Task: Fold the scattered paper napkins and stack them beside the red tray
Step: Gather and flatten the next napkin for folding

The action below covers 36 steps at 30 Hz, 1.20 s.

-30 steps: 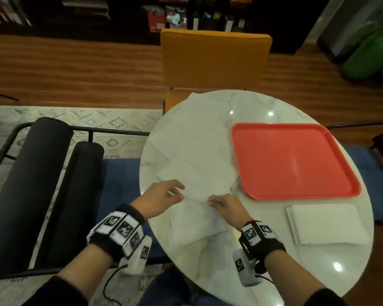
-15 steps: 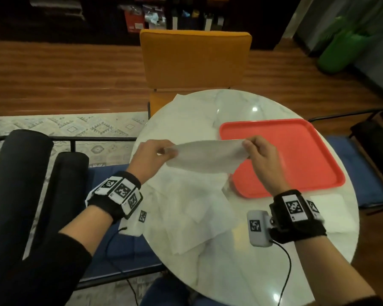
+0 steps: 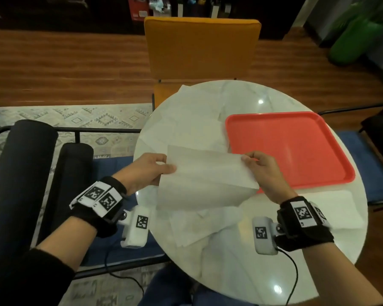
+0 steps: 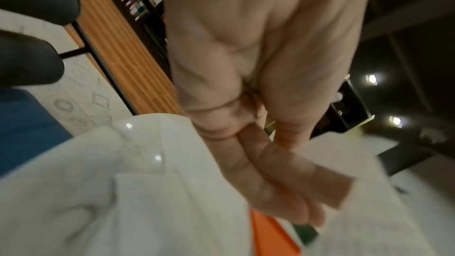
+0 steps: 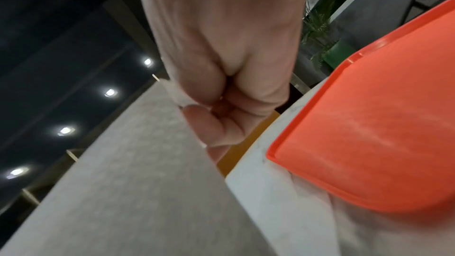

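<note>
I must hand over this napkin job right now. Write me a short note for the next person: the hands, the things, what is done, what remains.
Left hand: pinches the left edge of the lifted napkin.
Right hand: pinches its right corner; the grip keeps it above the table.
Red tray: on the table, nothing on it.
Done: folded napkins lie on the near side of the tray.
Left: fold the held napkin, add it there, then the loose napkins.
</note>
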### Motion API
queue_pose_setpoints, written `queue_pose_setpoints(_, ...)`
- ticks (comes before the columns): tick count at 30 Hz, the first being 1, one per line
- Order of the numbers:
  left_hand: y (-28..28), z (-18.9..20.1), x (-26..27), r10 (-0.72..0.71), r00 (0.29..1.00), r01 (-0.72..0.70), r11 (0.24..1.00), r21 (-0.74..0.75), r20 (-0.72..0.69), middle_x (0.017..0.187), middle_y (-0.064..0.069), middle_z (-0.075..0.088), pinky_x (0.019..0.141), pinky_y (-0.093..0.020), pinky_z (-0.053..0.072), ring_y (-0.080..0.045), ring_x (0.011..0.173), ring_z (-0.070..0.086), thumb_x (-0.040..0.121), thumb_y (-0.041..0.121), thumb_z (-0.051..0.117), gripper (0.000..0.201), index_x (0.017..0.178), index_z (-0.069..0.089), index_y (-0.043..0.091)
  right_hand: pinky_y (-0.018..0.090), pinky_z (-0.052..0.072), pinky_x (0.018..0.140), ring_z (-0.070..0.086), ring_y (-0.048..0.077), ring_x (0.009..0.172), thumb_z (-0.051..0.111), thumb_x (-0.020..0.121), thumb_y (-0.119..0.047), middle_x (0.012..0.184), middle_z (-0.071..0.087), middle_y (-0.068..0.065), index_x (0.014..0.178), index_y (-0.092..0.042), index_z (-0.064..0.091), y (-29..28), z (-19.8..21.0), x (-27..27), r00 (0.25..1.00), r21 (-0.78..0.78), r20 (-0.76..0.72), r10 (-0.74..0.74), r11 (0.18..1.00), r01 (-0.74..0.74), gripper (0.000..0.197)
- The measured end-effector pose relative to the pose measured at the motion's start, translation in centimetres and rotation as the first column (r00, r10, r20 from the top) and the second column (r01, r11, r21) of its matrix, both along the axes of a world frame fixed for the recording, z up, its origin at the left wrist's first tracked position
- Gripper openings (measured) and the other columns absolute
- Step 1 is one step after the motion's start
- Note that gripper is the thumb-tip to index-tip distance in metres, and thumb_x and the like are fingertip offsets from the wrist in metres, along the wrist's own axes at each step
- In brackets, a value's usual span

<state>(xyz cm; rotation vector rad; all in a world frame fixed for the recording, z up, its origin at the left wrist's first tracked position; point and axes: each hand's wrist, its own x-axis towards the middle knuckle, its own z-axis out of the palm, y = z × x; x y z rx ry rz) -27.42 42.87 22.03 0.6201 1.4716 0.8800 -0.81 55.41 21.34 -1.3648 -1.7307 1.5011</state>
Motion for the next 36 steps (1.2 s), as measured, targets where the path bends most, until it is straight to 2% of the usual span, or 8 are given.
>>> queue_pose_setpoints(4,-0.2,-3.1,0.6,-0.063,0.974,0.049,0.996,-0.071,-0.216,0.084,-0.009,0.067,0.064,-0.024,0.05,-0.015,0.07,0.062,0.088,0.015,0.065,0.007,0.085,0.063,0.009,0.048,0.05,0.063,0.057,0.025,0.065,0.054,0.095,-0.02,0.075,0.063,0.016,0.078,-0.016,0.061,0.8,-2.8,-0.3,0.977,-0.004,0.2,0.074,0.997,-0.075,0.019)
queue_pose_setpoints(7,0.9,-2.6,0.4,0.074,0.929,-0.028,0.991,0.13,-0.363,0.084,-0.002,0.067,0.066,-0.016,0.046,-0.01,0.073,0.06,0.086,0.016,0.067,0.01,0.077,0.061,0.015,0.057,0.051,0.07,0.058,0.028,0.068,0.056,0.088,-0.036,0.077,0.064,0.023,0.075,-0.022,0.061,1.9,-1.8,-1.2,0.981,0.147,0.195,0.017,0.988,-0.046,0.02)
queue_pose_setpoints(11,1.9,0.6,0.0,0.351,0.894,-0.203,0.871,0.448,-0.277,0.086,-0.001,0.069,0.08,-0.019,0.051,-0.007,0.081,0.064,0.083,0.015,0.07,0.006,0.079,0.065,0.017,0.048,0.051,0.077,0.058,0.022,0.079,0.055,0.094,-0.026,0.085,0.064,0.016,0.087,-0.016,0.063,1.9,2.8,-2.3,0.999,0.303,-0.036,-0.027,0.952,0.037,0.015)
queue_pose_setpoints(15,-0.3,-0.6,0.2,0.341,0.889,-0.195,0.886,0.421,-0.306,0.091,-0.011,0.069,0.087,-0.042,0.05,-0.023,0.091,0.066,0.071,0.031,0.078,0.024,0.08,0.069,0.01,0.033,0.047,0.072,0.057,0.013,0.076,0.055,0.095,-0.016,0.081,0.065,0.001,0.086,-0.021,0.062,-0.8,2.4,-0.6,0.997,0.343,-0.076,0.029,0.94,-0.001,0.012)
queue_pose_setpoints(22,-6.7,-7.4,2.8,0.119,0.864,-0.037,0.984,0.174,-0.489,0.093,-0.001,0.069,0.071,-0.002,0.039,-0.011,0.086,0.062,0.073,0.02,0.079,0.017,0.069,0.064,0.027,0.024,0.049,0.074,0.066,0.011,0.08,0.06,0.093,-0.014,0.081,0.07,-0.002,0.084,-0.014,0.064,-7.0,-5.8,3.8,0.983,0.117,0.113,0.144,0.981,-0.157,0.01)
queue_pose_setpoints(26,-8.8,-9.7,3.9,0.032,0.866,0.006,0.997,0.075,-0.5,0.086,-0.003,0.067,0.068,-0.002,0.04,-0.012,0.086,0.061,0.076,0.019,0.077,0.025,0.061,0.059,0.028,0.028,0.051,0.076,0.067,0.012,0.081,0.061,0.091,-0.02,0.083,0.071,-0.004,0.082,-0.02,0.066,-9.0,-7.4,5.3,0.964,0.005,0.191,0.183,0.982,-0.187,0.01)
queue_pose_setpoints(29,-9.3,-10.3,4.3,0.025,0.891,-0.007,0.999,0.041,-0.453,0.085,0.005,0.071,0.068,-0.007,0.044,-0.009,0.086,0.064,0.079,0.022,0.075,0.006,0.08,0.07,0.026,0.025,0.051,0.073,0.066,0.009,0.079,0.061,0.091,-0.018,0.081,0.071,-0.004,0.083,-0.018,0.067,-8.6,-7.4,5.5,0.959,-0.016,0.221,0.175,0.984,-0.176,0.01)
queue_pose_setpoints(36,-4.8,-9.4,3.3,0.105,0.876,-0.077,0.994,0.079,-0.471,0.072,0.009,0.062,0.064,-0.01,0.042,-0.007,0.071,0.056,0.085,0.023,0.069,0.014,0.072,0.062,0.022,0.026,0.042,0.069,0.063,0.024,0.085,0.058,0.09,-0.01,0.092,0.07,0.012,0.101,-0.008,0.065,-3.2,-6.4,1.4,0.935,0.128,0.344,0.088,0.982,-0.14,0.013)
